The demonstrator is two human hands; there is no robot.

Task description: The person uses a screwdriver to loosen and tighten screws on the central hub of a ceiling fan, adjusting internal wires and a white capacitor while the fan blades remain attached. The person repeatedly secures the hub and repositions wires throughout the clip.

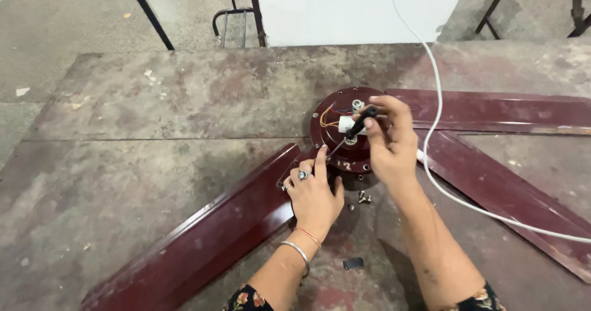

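Right hand (389, 141) up over the ceiling fan motor hub (345, 132), fingers clenched round the black handle of a screwdriver (351, 132), shaft angled down-left w/ the tip at the hub's lower-left rim. Left hand (314, 191) sits just below, index finger stretched up beside the screwdriver tip, other fingers loosely curled, nothing gripped; ring on one finger, bangle at the wrist. It rests where the lower-left fan blade (209, 231) meets the hub. Hub is dark maroon, lying on the worn grey-red desk (154, 120), coloured wires and a small white part showing on top. Two more maroon blades: one runs right (505, 111), one goes lower right (511, 194). White cable (438, 95) drops from top of view, passes behind the right hand, trails off right across the blades. Couple of loose screws (363, 197) on the desk between the wrists, small dark scrap (353, 263) lower down.
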